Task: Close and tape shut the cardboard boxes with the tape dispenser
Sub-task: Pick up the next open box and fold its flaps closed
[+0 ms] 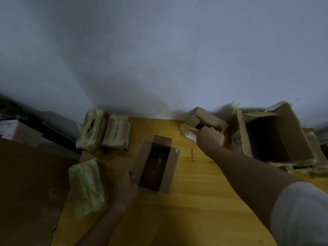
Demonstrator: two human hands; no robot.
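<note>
An open cardboard box point(170, 167) stands in the middle of the yellow table point(195, 201), its flaps up and a dark inside showing. My left hand point(126, 185) holds its near left flap, thumb on the cardboard. My right hand point(210, 136) reaches to the far side and is curled on something at a small open box point(209, 119) with yellowish tape on it; what it grips is hidden. No tape dispenser is plainly visible.
Two taped boxes point(103, 132) stand at the back left and a third point(86, 185) lies at the left edge. A large open carton point(276, 134) fills the back right. A small stick-like item point(192, 154) lies on the table. A wall rises behind.
</note>
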